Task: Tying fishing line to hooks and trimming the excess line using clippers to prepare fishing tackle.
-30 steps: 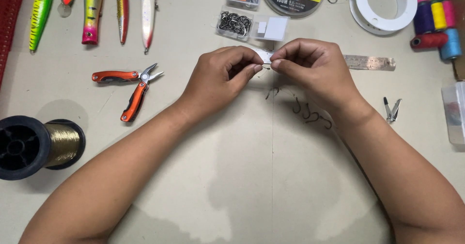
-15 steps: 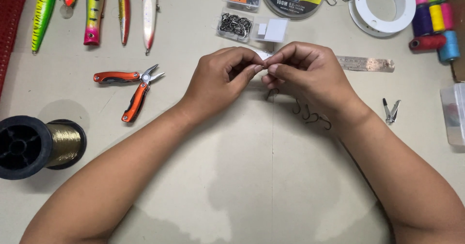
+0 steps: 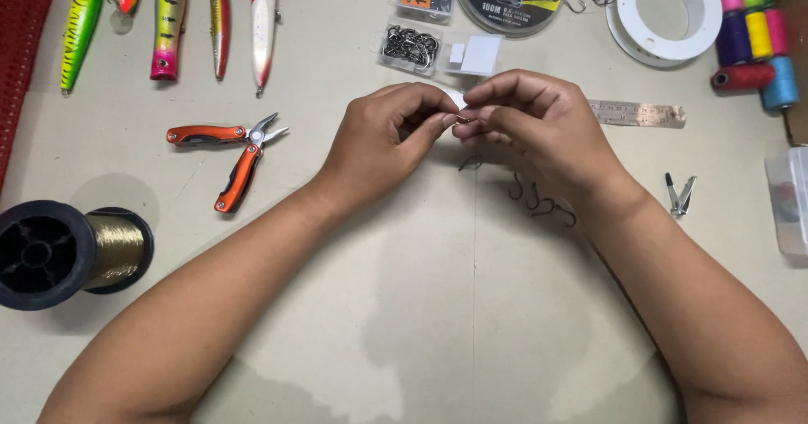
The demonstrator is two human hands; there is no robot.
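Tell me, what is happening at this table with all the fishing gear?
A person is working with both hands close together over the table. The left hand and right hand pinch a small fish hook between their fingertips. More loose hooks lie just below the right hand. Orange pliers sit open to the left, beside a spool of golden line. Colourful lures are lined up along the top edge.

- The small hook point(image 3: 463, 119) pinched between the left hand point(image 3: 383, 142) and right hand point(image 3: 539, 129) is mostly hidden by fingertips.
- Any line on it is too thin to tell.
- The red basket point(image 3: 15, 70) and clear box point(image 3: 789, 205) are cut off by the edges.
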